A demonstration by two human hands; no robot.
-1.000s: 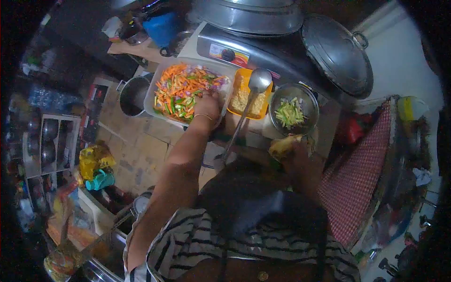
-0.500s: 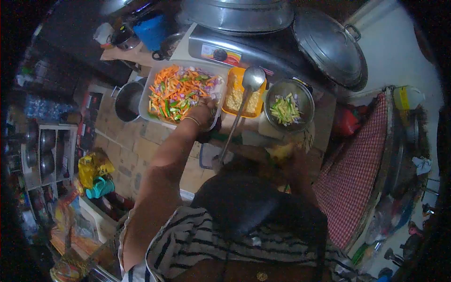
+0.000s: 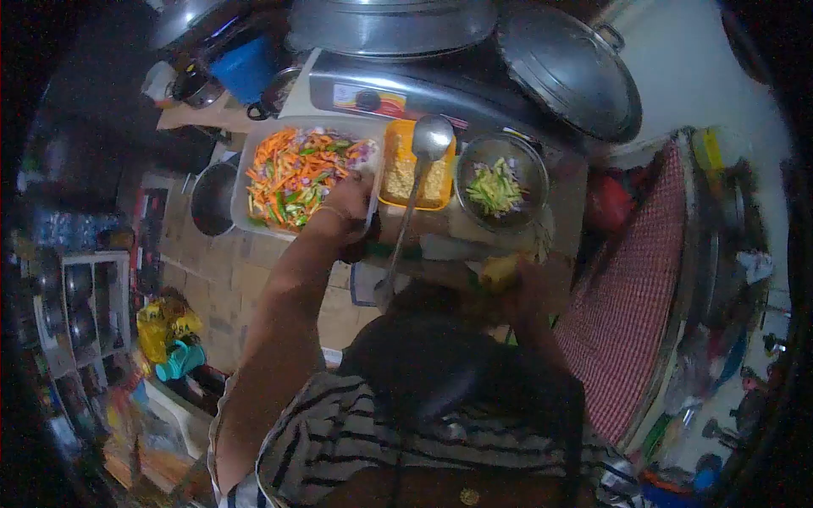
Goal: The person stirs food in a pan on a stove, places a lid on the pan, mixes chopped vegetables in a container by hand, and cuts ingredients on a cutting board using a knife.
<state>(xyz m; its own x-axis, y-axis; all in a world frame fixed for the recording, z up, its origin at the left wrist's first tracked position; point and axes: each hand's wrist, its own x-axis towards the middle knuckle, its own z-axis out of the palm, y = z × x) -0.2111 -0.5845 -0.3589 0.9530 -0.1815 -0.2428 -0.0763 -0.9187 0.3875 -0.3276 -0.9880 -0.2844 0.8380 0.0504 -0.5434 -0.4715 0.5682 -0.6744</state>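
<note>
My left hand point(image 3: 349, 201) is at the right side of a white plastic tub point(image 3: 240, 203), its fingers curled down among the contents. What they hold is hidden. Shredded carrots point(image 3: 288, 161), green strips and chopped purple onion fill the tub. Low on the right, in dim light, my right hand point(image 3: 532, 292) is closed on a yellowish object point(image 3: 500, 271) whose kind I cannot make out. Beside the tub is an orange container point(image 3: 450, 173) of pale yellow, finely chopped food, with a long metal ladle point(image 3: 434, 138) resting across it. A bowl point(image 3: 542, 182) to its right contains green strips and onion.
Behind the containers stands a gas stove point(image 3: 389, 85) bearing a large metal pot point(image 3: 398, 30), with a big round lid point(image 3: 576, 68) leaning to the right. A dark pot point(image 3: 212, 199) is left of the tub. Red checked cloth point(image 3: 627, 330) hangs at the right.
The whole scene has shifted slightly left in view as the head turned. My left hand stays in the right part of the tub; my right hand still has the yellowish object.
</note>
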